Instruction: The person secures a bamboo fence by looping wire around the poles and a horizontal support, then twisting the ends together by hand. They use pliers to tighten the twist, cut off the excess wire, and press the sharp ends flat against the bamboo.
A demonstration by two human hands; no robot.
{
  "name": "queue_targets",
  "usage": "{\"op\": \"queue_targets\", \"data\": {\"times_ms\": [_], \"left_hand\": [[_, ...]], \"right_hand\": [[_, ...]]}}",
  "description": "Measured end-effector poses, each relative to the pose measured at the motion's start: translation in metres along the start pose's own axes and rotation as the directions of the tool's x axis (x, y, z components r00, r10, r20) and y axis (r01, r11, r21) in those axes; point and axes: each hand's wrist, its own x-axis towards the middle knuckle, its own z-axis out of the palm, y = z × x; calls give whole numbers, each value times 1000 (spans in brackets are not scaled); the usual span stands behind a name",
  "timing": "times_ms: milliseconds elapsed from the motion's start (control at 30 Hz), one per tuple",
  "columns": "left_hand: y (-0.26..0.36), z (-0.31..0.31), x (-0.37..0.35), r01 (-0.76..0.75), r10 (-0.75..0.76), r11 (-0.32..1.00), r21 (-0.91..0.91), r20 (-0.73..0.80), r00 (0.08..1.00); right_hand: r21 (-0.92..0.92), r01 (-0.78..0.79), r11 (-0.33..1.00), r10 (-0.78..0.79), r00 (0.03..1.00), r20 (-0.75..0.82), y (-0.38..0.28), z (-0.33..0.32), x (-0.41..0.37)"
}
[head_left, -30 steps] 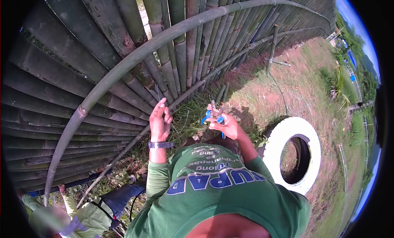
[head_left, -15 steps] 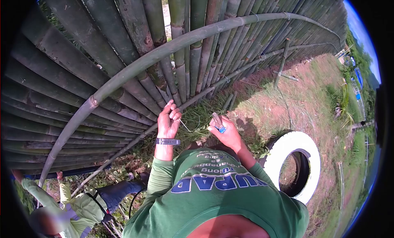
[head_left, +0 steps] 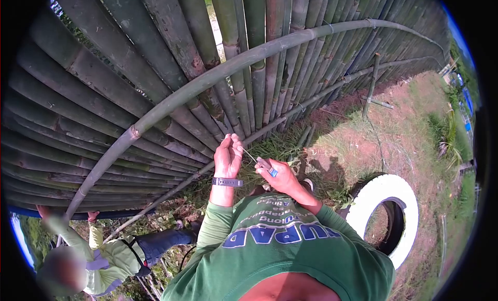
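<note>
My left hand (head_left: 229,158), a dark watch on its wrist, is closed on a thin wire (head_left: 249,155) in front of the bamboo fence. The wire slants down and right, its far end meeting the tip of what look like blue-handled pliers (head_left: 273,172). My right hand (head_left: 282,177) is wrapped around these pliers, so most of the handle is hidden. Whether the jaws grip the wire is too small to tell. Behind my left fingertips, the lower bamboo rail (head_left: 270,126) runs across the upright bamboo poles (head_left: 242,106).
A thicker bamboo rail (head_left: 207,79) arches across the fence above my hands. To the right, a white-painted tire (head_left: 358,215) lies on the grass. A bamboo prop (head_left: 371,85) leans by the fence. At lower left, another person (head_left: 111,259) reaches toward the fence.
My right hand has brought the pliers left and closer to my left hand, so the tool's tip now meets the wire. The camera view has shifted slightly.
</note>
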Motion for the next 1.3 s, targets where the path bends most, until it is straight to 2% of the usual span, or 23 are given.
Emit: {"op": "queue_targets", "data": {"times_ms": [33, 67, 100, 133, 200, 233, 267, 333, 400, 467, 500, 533, 633, 667, 733, 767, 867, 933, 1033, 1133, 1200, 1267, 1300], "left_hand": [[-2, 17, -11, -5, 19, 956, 295, -43, 999], [-6, 27, -17, 2, 49, 826, 564, -76, 996], [-3, 14, -14, -50, 101, 573, 818, -11, 995], [-5, 19, -19, -147, 208, 138, 979, 117, 971], [-21, 37, -40, -110, 415, -488, 866, 341, 844], [-30, 43, -46, -221, 362, -627, 747, 531, 766], [-40, 51, -52, -250, 291, -708, 660, 596, 748], [-61, 61, -48, -380, 140, -828, 412, 808, 572], [-79, 60, -39, -512, 30, -752, 415, 797, 603], [-95, 64, -42, -409, 90, -568, 714, 547, 832], [-105, 59, -35, -476, 195, -607, 636, 700, 687], [-113, 61, -36, -457, 230, -612, 646, 698, 678], [-137, 70, -47, -379, 390, -359, 853, 506, 769], [-140, 75, -52, -367, 410, -361, 857, 500, 763], [-144, 83, -64, -303, 353, -266, 915, 385, 853], [-144, 87, -70, -318, 345, -260, 912, 396, 851], [-142, 105, -97, -396, 301, -514, 761, 593, 747], [-139, 104, -106, -369, 223, -713, 596, 692, 687], [-132, 108, -121, -334, 5, -852, 404, 644, 765], [-119, 99, -115, -356, 99, -807, 471, 702, 705], [-112, 103, -109, -350, 314, -621, 701, 632, 708], [-107, 104, -102, -299, 401, -556, 775, 566, 720], [-101, 99, -95, -348, 370, -499, 793, 559, 742]], "right_hand": [[4, 19, 1000, -19, 999, -37, 0, -4, 1], [6, 25, 1000, -25, 999, -47, 1, -9, 2], [23, 19, 1000, -18, 998, -60, 4, -17, 4], [39, 14, 999, -11, 997, -73, 5, -27, 6], [36, 13, 999, -10, 996, -89, 4, -47, 7], [24, -1, 1000, 2, 998, -62, 3, -60, 7], [12, -11, 1000, 11, 1000, -26, 1, -72, 9], [57, -50, 997, 45, 995, 90, -3, -99, 11], [62, -37, 997, 28, 990, 139, -4, -124, 12], [130, -82, 988, 58, 983, 174, -3, -149, 14], [160, -87, 983, 62, 986, 157, -1, -160, 16], [193, -93, 977, 67, 988, 136, 2, -173, 18], [227, -91, 970, 60, 988, 139, 11, -205, 31], [227, -94, 969, 60, 987, 151, 8, -214, 37], [260, -101, 960, 51, 980, 192, 2, -227, 47], [239, -65, 969, 16, 979, 202, 1, -231, 53], [163, -5, 987, -34, 970, 239, -15, -242, 70], [21, 64, 998, -68, 957, 281, -28, -244, 80], [-72, 160, 985, -135, 953, 273, -37, -245, 90], [-102, 187, 977, -147, 938, 314, -41, -235, 99], [-20, 130, 991, -114, 924, 366, -39, -221, 100], [55, 19, 998, -41, 911, 411, -50, -211, 101], [100, -19, 995, -27, 900, 434, -52, -208, 104]]}}
